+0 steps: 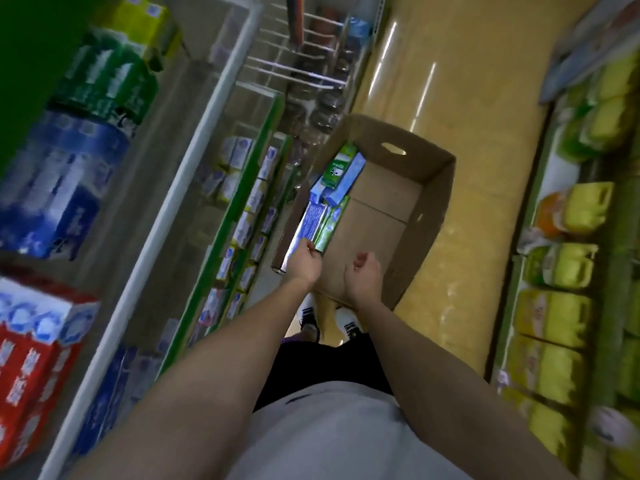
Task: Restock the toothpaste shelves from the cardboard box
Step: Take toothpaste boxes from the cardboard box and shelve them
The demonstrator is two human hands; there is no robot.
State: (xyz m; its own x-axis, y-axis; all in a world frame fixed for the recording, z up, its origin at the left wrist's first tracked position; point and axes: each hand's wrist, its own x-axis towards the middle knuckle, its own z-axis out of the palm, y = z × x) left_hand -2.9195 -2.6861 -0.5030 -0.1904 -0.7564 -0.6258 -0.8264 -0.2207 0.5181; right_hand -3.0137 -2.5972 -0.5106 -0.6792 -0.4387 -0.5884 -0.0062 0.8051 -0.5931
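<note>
The shelves (194, 188) are seen along the left of the aisle, stocked with toothpaste packs in red, blue and green; much of this area is blurred. A second shelf unit (568, 271) with yellow and green packages is seen on the right. The cardboard box (426, 216) is placed on the yellow floor (450, 81) between them, open at the top. Toothpaste cartons (337, 174) are stacked against its left wall. A blue carton (310, 225) at the near end of that stack is pinched by the left hand (304, 259). The right hand (362, 275) is held over the box with fingers loosely curled, and nothing is held.
</note>
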